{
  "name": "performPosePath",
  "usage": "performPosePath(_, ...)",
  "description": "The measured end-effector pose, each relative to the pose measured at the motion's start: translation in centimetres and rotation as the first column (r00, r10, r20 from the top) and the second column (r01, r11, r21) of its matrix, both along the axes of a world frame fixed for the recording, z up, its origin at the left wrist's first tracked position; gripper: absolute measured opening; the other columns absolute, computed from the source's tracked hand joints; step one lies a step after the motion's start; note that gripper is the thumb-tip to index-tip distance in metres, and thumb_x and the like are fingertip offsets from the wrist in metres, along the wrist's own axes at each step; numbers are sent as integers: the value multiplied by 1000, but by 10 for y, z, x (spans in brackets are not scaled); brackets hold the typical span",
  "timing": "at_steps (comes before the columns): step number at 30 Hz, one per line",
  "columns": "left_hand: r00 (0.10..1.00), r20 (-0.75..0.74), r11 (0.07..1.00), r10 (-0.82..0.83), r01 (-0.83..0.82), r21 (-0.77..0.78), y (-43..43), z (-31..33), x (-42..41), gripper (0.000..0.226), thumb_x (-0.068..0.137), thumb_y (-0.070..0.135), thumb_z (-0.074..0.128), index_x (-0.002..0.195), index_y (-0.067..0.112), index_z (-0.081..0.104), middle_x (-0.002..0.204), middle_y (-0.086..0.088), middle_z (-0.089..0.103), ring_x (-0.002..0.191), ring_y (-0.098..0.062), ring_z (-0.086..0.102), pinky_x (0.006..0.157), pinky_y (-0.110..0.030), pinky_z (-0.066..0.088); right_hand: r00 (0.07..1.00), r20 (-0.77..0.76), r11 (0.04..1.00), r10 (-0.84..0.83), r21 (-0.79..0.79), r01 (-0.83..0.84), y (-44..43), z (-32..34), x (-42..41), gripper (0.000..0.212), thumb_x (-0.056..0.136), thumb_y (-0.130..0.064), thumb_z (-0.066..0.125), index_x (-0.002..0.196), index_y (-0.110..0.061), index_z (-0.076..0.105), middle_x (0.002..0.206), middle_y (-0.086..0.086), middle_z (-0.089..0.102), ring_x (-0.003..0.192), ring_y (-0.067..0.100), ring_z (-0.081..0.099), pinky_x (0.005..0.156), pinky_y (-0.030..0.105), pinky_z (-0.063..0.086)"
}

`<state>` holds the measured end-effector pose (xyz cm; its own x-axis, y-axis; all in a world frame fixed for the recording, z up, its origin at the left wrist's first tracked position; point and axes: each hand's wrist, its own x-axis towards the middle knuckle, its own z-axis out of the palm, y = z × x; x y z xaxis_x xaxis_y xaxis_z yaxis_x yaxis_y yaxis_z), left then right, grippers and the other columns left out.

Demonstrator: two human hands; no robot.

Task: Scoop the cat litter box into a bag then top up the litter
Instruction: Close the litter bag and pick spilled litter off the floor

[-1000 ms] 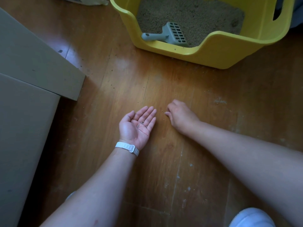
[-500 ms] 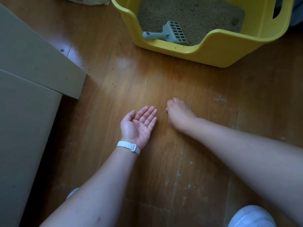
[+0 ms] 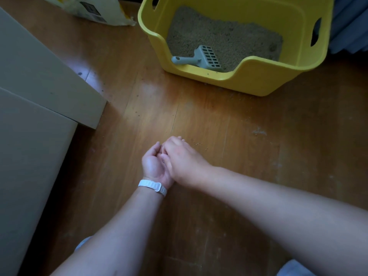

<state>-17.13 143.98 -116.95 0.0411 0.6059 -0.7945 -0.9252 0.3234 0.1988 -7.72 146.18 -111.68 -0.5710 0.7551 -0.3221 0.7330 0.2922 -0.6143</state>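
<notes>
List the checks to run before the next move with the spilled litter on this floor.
1. Left hand cupped palm up to catch grains: ok.
2. Right hand over the left palm, fingers pointing down into it: ok. Whether it pinches grains: cannot tell.
3. Floor free of litter: not ok, stray grains lie just right of the hands.
4. Litter box open at the top, nothing between it and the hands: ok.
5. Scoop inside the box, lying on the litter: ok.
6. Litter bag on the floor at upper left, amount left in it: cannot tell.
</notes>
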Motion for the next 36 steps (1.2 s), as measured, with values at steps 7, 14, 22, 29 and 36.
performPosePath(7,998,-63,1000,17,-18,-8,-1,11,0,42,100,26,34,101,-4,63,99,-24,71,87,-33,72,97,-45,46,995,-66,993,72,95,-66,-6,-7,11,24,94,-17,53,111,-2,60,116,18,54,108,35,52,88,41,40)
performPosePath(14,996,-87,1000,25,-26,-13,-2,10,-5,40,99,26,33,103,-1,64,101,-20,72,91,-31,72,91,-40,53,940,-48,939,-339,44,341,21,-33,51,15,91,-18,58,101,-10,66,101,7,58,92,23,57,82,38,49)
performPosePath(22,997,-72,999,32,-33,-22,-6,8,-10,40,99,26,35,104,-1,64,103,-20,72,92,-31,72,88,-40,51,953,133,962,-272,6,273,34,-57,76,17,93,-28,60,106,-15,62,101,-5,50,95,15,52,81,28,47)
performPosePath(29,998,-61,999,30,-32,-29,-8,4,-10,41,99,27,35,105,-1,64,105,-20,71,93,-31,72,89,-39,51,967,124,974,-224,52,219,42,-62,64,17,94,-26,60,105,-14,64,105,2,55,97,18,54,84,34,50)
performPosePath(36,997,-67,998,45,-48,-45,-4,1,-12,41,99,27,35,105,-2,65,107,-21,71,97,-32,71,95,-40,50,972,177,988,-155,37,151,46,-67,65,16,97,-23,52,99,-11,64,102,4,53,94,21,52,83,38,49)
